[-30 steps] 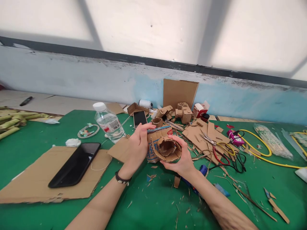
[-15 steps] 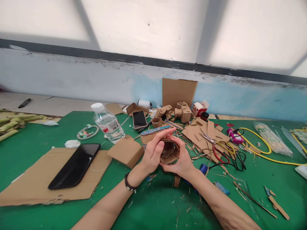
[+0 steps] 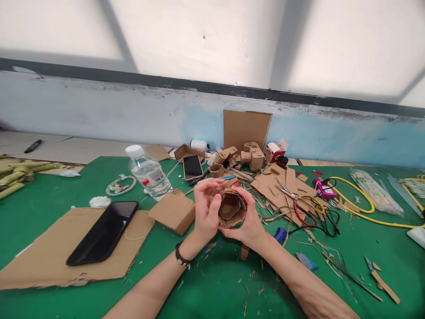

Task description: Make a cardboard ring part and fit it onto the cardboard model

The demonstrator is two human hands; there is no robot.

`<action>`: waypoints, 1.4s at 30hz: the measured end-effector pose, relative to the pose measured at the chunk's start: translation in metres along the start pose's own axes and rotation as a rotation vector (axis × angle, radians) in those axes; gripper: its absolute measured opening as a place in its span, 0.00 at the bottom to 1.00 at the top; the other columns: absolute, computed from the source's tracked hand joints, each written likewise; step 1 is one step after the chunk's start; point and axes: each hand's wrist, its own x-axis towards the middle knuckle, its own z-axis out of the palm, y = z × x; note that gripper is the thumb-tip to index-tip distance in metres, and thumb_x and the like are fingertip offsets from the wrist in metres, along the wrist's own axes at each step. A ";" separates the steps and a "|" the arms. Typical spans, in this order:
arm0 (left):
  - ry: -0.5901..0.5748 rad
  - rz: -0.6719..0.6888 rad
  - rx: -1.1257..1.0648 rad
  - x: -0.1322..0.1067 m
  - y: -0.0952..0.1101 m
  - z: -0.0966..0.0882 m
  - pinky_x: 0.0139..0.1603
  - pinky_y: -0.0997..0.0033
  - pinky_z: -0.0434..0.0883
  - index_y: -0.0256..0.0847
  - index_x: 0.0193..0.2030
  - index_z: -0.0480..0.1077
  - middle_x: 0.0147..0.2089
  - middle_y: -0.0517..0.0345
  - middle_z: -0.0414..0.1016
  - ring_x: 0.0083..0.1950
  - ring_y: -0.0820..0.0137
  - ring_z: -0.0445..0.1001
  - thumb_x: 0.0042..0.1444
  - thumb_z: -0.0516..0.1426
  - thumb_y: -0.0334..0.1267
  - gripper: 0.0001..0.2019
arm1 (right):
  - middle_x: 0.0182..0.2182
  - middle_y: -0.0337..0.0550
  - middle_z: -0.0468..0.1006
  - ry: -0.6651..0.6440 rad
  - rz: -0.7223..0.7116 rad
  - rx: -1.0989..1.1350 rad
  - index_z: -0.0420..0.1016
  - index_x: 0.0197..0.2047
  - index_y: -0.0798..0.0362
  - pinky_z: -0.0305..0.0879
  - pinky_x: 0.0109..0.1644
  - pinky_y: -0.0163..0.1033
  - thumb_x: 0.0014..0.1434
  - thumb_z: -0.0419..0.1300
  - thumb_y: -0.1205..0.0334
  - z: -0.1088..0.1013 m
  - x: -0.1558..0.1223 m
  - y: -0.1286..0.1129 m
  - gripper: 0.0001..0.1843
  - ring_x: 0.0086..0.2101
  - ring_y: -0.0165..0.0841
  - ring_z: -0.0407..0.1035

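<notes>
head view: the rolled brown corrugated cardboard tube [image 3: 231,208] is held above the green table mat [image 3: 212,288], between both hands and touching each. its open mouth faces the wearer, so its long axis runs away toward the wall. the left hand [image 3: 206,212] presses its left flank, fingers curled over the top rim. the right hand [image 3: 249,223] cups it from beneath and the right, fingers wrapped round. neither hand is nearer. a folded brown cardboard piece [image 3: 173,212] lies just left; metal scissors [image 3: 287,191] lie well apart, right.
</notes>
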 end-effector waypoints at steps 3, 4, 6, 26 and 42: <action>0.052 -0.051 0.109 -0.003 -0.002 0.000 0.70 0.43 0.79 0.48 0.49 0.67 0.53 0.49 0.74 0.61 0.57 0.81 0.79 0.53 0.46 0.08 | 0.73 0.54 0.66 0.004 0.027 0.002 0.50 0.82 0.38 0.71 0.77 0.61 0.52 0.82 0.59 0.000 0.000 0.001 0.64 0.72 0.51 0.69; 0.065 -0.069 0.140 -0.004 -0.001 0.000 0.70 0.44 0.79 0.48 0.48 0.66 0.52 0.49 0.74 0.60 0.57 0.81 0.80 0.51 0.47 0.09 | 0.73 0.55 0.66 0.006 0.034 -0.010 0.50 0.82 0.38 0.71 0.77 0.61 0.52 0.83 0.58 -0.001 0.000 0.002 0.65 0.72 0.51 0.68; 0.080 -0.078 0.169 -0.006 0.000 0.000 0.66 0.47 0.80 0.47 0.47 0.67 0.50 0.50 0.76 0.57 0.58 0.81 0.80 0.51 0.47 0.10 | 0.73 0.55 0.65 0.011 0.041 -0.046 0.49 0.82 0.37 0.70 0.77 0.62 0.50 0.84 0.58 -0.002 0.000 0.002 0.66 0.72 0.53 0.67; -0.101 -0.147 0.219 -0.003 0.016 0.000 0.58 0.58 0.84 0.46 0.53 0.79 0.54 0.49 0.84 0.57 0.58 0.84 0.76 0.58 0.50 0.13 | 0.79 0.53 0.57 -0.061 -0.023 -0.139 0.38 0.87 0.31 0.67 0.80 0.67 0.53 0.85 0.57 -0.015 0.006 0.005 0.75 0.79 0.55 0.56; -0.114 -0.071 0.215 -0.010 0.012 0.002 0.60 0.58 0.79 0.45 0.52 0.76 0.52 0.49 0.81 0.56 0.59 0.80 0.77 0.55 0.46 0.12 | 0.75 0.55 0.64 -0.054 -0.129 -0.186 0.45 0.85 0.35 0.70 0.78 0.64 0.62 0.76 0.64 -0.013 0.005 0.000 0.60 0.77 0.51 0.61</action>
